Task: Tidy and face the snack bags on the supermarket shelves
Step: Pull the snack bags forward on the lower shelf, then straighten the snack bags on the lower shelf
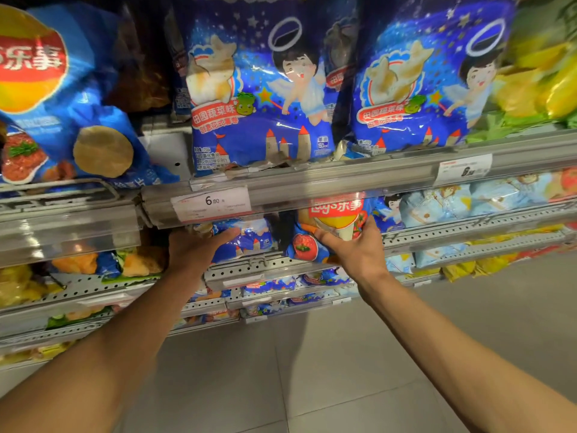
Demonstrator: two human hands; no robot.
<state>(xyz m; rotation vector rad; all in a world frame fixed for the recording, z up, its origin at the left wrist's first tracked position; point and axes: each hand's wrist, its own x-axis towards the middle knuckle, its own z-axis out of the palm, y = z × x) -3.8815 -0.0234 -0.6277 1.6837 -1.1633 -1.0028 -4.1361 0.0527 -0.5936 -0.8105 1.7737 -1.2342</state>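
Both forearms reached up to the second shelf (468,235). Right hand (356,248) gripped a Lay's bag (331,220) — left hand (193,248) lay flat, fingers straight, on a blue bag (249,237).

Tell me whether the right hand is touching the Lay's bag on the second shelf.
Touching. The head view shows the right hand with fingers and thumb curled around the lower part of the Lay's bag, no gap between them.

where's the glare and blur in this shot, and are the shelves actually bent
Head view: glare streaks the clear plastic price rail and the glossy blue angel-print snack bags; the yellow bags at the right edge smear with blur; straight shelf edges bow from wide-angle distortion; both hands stay fairly sharp.
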